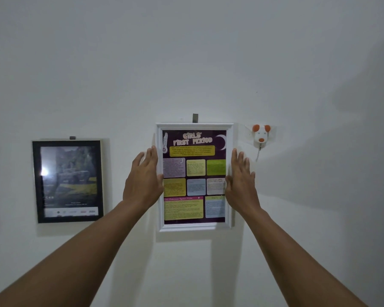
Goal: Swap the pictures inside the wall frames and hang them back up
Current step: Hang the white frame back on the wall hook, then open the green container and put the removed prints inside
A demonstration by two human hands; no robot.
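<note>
Two bare forearms reach up from the lower corners toward the wall (186, 52). Between the two hands hangs the white frame (194, 227), upright against the wall, holding a purple poster (195, 141) headed "Girls' First Period" with yellow, green, blue and pink text boxes.

The left hand (143, 180) lies flat along the frame's left edge, its fingers (152, 157) straight and released, pointing upward and touching the moulding. The right hand (241, 182) mirrors it on the right edge, fingers (235, 159) also straight and unclenched, with the thumb resting at the poster's margin. Neither hand curls round the frame.

Above the fingertips, at the middle of the frame's top edge, a small grey hook (195, 118) shows against the wall. Just outside the right fingers and a little higher sits a white mouse-shaped hook (261, 134) with orange ears and nose, a thin cord hanging below it.

Well outside the left fingers hangs the black frame (36, 180), lower on the wall, with a dark landscape picture (73, 169) behind glass that catches a bright glare. A second grey hook (72, 137) sits at its top edge.
</note>
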